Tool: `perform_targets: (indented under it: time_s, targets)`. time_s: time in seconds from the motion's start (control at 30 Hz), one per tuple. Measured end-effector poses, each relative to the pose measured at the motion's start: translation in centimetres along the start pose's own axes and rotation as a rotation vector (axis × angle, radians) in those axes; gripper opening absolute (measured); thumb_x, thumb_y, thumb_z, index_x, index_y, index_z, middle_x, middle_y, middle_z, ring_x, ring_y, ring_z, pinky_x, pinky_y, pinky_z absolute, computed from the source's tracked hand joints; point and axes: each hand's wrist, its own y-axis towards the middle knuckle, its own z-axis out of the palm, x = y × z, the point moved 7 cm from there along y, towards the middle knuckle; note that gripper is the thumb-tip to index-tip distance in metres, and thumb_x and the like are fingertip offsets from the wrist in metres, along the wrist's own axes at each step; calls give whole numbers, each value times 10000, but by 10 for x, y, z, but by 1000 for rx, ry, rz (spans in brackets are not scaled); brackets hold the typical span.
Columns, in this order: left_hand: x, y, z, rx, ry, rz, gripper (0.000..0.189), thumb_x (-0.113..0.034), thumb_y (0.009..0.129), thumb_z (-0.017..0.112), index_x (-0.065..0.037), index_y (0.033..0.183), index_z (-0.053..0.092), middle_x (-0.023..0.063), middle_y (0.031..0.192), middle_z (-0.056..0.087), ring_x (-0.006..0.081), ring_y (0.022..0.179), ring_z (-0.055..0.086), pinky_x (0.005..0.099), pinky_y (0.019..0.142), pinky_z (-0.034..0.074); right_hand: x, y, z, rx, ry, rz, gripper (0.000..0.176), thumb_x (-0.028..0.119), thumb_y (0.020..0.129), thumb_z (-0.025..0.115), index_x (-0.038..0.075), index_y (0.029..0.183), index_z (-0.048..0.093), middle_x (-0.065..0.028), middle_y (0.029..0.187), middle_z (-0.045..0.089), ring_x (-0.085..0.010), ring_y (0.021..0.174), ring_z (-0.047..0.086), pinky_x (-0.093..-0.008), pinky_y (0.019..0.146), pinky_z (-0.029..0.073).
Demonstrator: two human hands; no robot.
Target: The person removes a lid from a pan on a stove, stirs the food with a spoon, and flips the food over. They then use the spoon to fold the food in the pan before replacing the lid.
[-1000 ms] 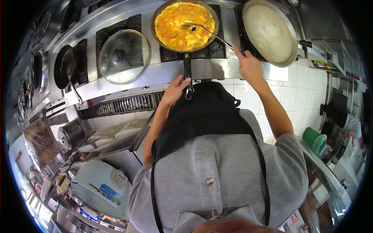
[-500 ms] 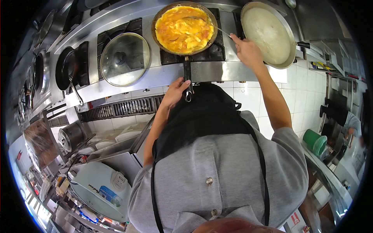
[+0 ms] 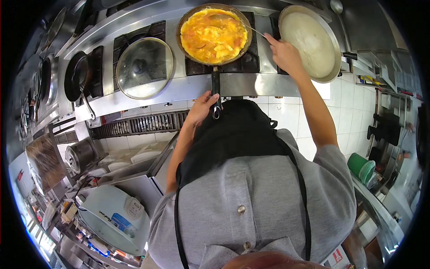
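Note:
A frying pan (image 3: pixel 183 43) full of yellow-orange scrambled egg (image 3: pixel 213 36) sits on the middle burner. My left hand (image 3: pixel 204 106) grips the end of its black handle (image 3: pixel 216 84) at the stove's front edge. My right hand (image 3: pixel 283 52) holds a long metal spatula (image 3: pixel 233 20) whose blade rests in the egg at the pan's far side.
A wide pan of pale liquid (image 3: pixel 310 40) stands right of my right hand. A glass-lidded pan (image 3: pixel 144 67) and an empty black pan (image 3: pixel 75 77) sit to the left. A white rice cooker (image 3: pixel 114 217) is low left, a green bin (image 3: pixel 362 165) at the right.
My right hand has moved up and away along the stove, and the spatula blade has gone from the pan's middle to its far edge. My left hand stays on the handle.

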Motion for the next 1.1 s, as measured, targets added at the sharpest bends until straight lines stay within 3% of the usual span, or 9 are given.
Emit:
perform_targets:
  time_s: [0.3, 0.5, 0.8, 1.1]
  targets:
    - [-2, 1, 1, 7, 1, 35, 301, -281, 977, 549, -6, 1099, 534, 64, 815, 636, 137, 730, 631, 256, 660, 507, 8, -8, 24, 164, -33, -40, 657, 18, 767, 524, 193, 1395, 449, -197, 884, 629, -376, 808, 649, -469, 714, 535]
    - [2, 1, -1, 5, -18, 14, 280, -267, 982, 541, -8, 1089, 533, 67, 815, 632, 141, 734, 633, 258, 658, 510, 15, -34, 19, 137, -56, -33, 672, 8, 743, 544, 197, 1382, 459, -178, 840, 610, -372, 724, 653, -476, 679, 537]
    - [-3, -2, 3, 8, 0, 22, 257, -266, 990, 526, -21, 1063, 541, 56, 788, 631, 128, 727, 615, 258, 674, 493, 3, -10, 6, -4, -7, 1, 612, 24, 769, 541, 186, 1356, 485, -191, 832, 625, -387, 777, 643, -476, 692, 533]
    - [-3, -2, 3, 1, -36, 16, 271, -232, 978, 553, 13, 1093, 550, 62, 829, 645, 116, 706, 619, 246, 632, 488, -13, -1, 27, 57, 19, 39, 584, 32, 786, 521, 146, 1356, 468, -215, 864, 638, -399, 791, 642, -486, 705, 528]
